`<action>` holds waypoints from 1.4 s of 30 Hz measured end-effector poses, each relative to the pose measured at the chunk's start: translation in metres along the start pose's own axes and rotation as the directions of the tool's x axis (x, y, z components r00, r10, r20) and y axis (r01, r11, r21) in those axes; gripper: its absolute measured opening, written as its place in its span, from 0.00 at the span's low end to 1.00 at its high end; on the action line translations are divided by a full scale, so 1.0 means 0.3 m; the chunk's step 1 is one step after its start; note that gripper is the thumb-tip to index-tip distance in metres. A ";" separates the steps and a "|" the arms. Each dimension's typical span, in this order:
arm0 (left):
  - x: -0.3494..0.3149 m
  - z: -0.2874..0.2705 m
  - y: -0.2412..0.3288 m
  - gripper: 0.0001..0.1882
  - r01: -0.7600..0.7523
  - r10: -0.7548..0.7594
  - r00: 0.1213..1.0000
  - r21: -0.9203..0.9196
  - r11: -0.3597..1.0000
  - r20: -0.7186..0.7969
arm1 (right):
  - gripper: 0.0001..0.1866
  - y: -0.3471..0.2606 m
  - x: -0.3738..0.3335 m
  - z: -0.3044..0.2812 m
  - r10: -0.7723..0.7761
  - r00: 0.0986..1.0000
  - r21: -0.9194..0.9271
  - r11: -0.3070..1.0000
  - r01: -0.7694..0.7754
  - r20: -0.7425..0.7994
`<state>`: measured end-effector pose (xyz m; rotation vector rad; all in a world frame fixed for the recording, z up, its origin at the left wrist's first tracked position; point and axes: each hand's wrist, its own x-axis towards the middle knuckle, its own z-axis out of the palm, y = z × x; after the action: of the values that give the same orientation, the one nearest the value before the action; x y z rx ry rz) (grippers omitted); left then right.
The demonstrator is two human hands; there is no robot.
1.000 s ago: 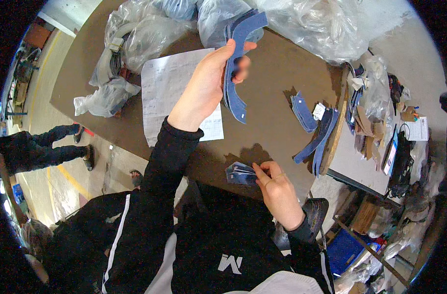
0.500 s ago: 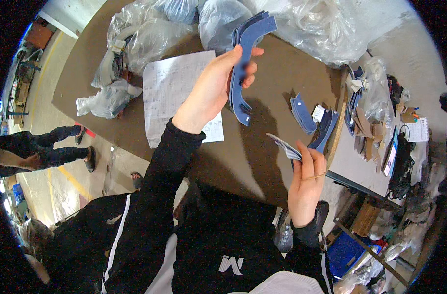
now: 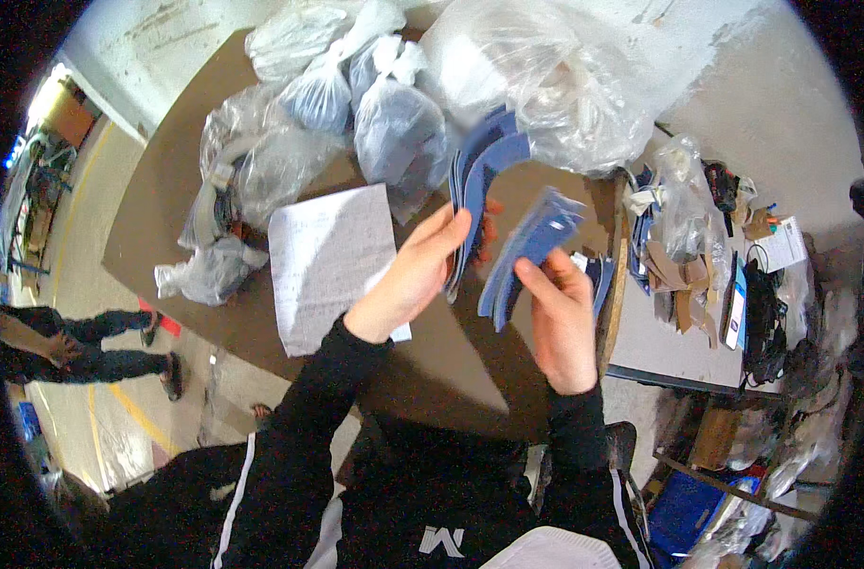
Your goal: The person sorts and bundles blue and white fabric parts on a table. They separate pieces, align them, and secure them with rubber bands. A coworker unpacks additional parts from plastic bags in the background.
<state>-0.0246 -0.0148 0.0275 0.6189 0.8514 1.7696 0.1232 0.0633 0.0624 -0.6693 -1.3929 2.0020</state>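
A bundle of curved blue denim strips (image 3: 493, 163), layered together, is gripped in my left hand (image 3: 430, 258) above the table. My thumb lies on its front, and the fingers go behind it. Just to the right, my right hand (image 3: 557, 318) pinches a shorter stack of blue denim pieces (image 3: 531, 248), tilted up and fanned at its top end. A small white tag shows on that stack. The two bundles are close but apart. Partly hidden behind my right hand, more blue denim pieces (image 3: 600, 275) lie near the table's right edge.
The brown table (image 3: 432, 379) holds a written paper sheet (image 3: 332, 266) and plastic bags (image 3: 399, 133) along the back. A side table (image 3: 678, 351) at right carries scraps, a phone-like device and cables. A person's legs (image 3: 100, 346) are at far left.
My right hand has risen and moved inward, turning its denim stack upright beside the other bundle. My left hand has come lower in view with its strips. The view has tilted slightly.
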 end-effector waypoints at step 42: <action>0.039 -0.020 -0.143 0.21 0.146 -0.157 0.986 -0.159 0.976 -0.063 | 0.14 0.060 0.066 -0.096 -0.018 0.987 0.057 0.998 0.027 -0.160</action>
<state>-0.0083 0.0041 -0.0100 0.3780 0.7834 1.7089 0.1263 0.0912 0.0348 -0.7655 -1.2371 1.9193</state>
